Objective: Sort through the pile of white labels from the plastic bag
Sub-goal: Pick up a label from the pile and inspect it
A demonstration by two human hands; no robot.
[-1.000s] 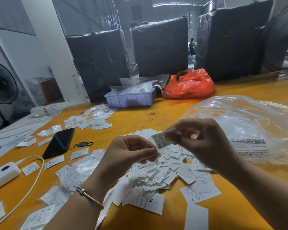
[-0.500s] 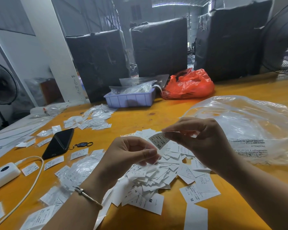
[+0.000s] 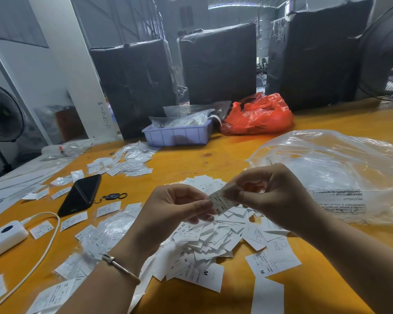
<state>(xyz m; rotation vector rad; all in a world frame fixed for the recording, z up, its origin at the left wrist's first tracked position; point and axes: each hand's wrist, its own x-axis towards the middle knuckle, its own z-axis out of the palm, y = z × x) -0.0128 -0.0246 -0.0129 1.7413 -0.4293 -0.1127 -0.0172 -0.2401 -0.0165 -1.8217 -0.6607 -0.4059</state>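
Both hands hover together over the yellow table (image 3: 213, 159): the right hand (image 3: 275, 196) pinches one white label marked XS (image 3: 219, 201) between thumb and fingertips, and the left hand (image 3: 175, 207), fingers curled, touches that label's lower edge with its fingertips. A thin bracelet (image 3: 120, 266) circles the left wrist.

Three tall black-wrapped bundles (image 3: 216, 62) stand along the far edge, with a fan at either side, each cut off by the frame. A crumpled clear plastic bag (image 3: 340, 166) lies just right of the hands, its printed warning text only partly legible. An orange bag (image 3: 259, 115) sits beside a lilac tray (image 3: 177, 134) that holds clear packets.

Directly under the hands lies the pile of white labels (image 3: 211, 239), overlapping, some showing S, M, L or XL; most print is too small to read. A second, looser heap of labels (image 3: 125, 163) lies toward the far left. A black phone (image 3: 81, 194) with a key fob (image 3: 112, 196) lies left of the hands, and a white power bank (image 3: 4, 236) with its cable (image 3: 45, 248) sits at the left edge, single labels scattered around both.

Bare tabletop remains between the two heaps and along the near right, where a long white strip (image 3: 268, 295) runs off the bottom edge.
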